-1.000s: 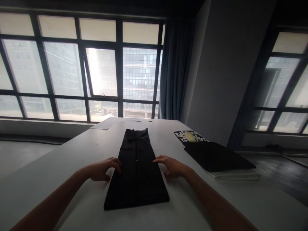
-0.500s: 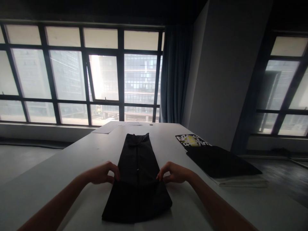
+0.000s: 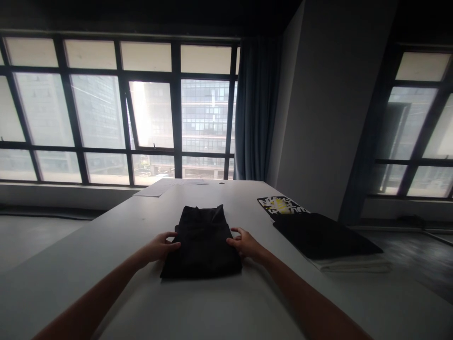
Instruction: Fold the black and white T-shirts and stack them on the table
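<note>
A black zip-up jacket point(image 3: 203, 250) lies folded into a compact rectangle on the white table point(image 3: 198, 309), its collar end pointing away from me. The zip is hidden under the folded layer. My left hand point(image 3: 161, 246) grips the left edge between thumb and fingers. Opposite it, my right hand point(image 3: 246, 243) pinches the right edge the same way, with the thumb on top. Both hands are closed on the cloth at about the same height.
To the right, a folded black garment point(image 3: 329, 236) lies on folded white cloth point(image 3: 357, 265), beside a black piece with white and yellow lettering point(image 3: 281, 206). Paper sheets point(image 3: 155, 190) rest at the table's far left. Windows and a blue curtain point(image 3: 256, 113) stand beyond.
The jacket's near part has been folded away from me over the rest, covering the zip and making the bundle shorter. Both hands have moved slightly away from me along its sides.
</note>
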Tool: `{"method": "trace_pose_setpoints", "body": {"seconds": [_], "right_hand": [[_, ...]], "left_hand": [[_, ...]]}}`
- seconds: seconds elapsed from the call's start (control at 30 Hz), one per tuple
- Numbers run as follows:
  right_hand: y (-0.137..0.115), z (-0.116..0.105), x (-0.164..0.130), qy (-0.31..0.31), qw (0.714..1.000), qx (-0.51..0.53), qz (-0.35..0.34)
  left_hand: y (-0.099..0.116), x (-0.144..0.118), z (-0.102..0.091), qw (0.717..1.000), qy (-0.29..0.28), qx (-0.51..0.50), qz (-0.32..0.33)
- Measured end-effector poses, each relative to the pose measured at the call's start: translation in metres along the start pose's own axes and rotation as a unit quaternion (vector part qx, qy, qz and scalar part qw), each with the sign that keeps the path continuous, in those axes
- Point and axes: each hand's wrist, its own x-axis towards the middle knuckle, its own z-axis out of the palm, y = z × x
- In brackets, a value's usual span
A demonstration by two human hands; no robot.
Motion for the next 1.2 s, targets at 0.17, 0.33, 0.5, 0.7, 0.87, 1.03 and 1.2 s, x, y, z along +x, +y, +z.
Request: {"method": "trace_pose_setpoints", "body": {"seconds": [0.17, 0.33, 0.5, 0.7, 0.87, 1.03, 1.2], "right_hand": [[-0.008, -0.005, -0.011, -0.044, 0.998, -0.048, -0.02], [-0.017, -0.01, -0.02, -0.065, 0.994, -0.079, -0.049], [-0.013, -0.015, -0.02, -0.143, 0.979, -0.141, 0.027], [-0.015, -0.02, -0.022, -0.15, 0.977, -0.148, 0.014], [-0.019, -0.027, -0.025, -0.142, 0.984, -0.101, -0.044], [-0.02, -0.025, -0.029, -0.199, 0.956, -0.212, 0.044], [-0.026, -0.02, -0.034, -0.139, 0.919, -0.369, -0.003]], "left_hand": [[0.0, -0.003, -0.004, 0.997, -0.035, 0.062, 0.006], [0.005, -0.011, -0.013, 0.989, -0.098, 0.11, 0.023], [0.007, -0.017, -0.014, 0.972, -0.122, 0.199, -0.021], [0.009, -0.022, -0.017, 0.964, -0.141, 0.225, 0.014], [0.019, -0.034, -0.021, 0.958, -0.171, 0.223, 0.056], [0.02, -0.04, -0.019, 0.943, -0.208, 0.259, 0.036], [0.025, -0.043, -0.012, 0.919, -0.138, 0.359, 0.084]]}}
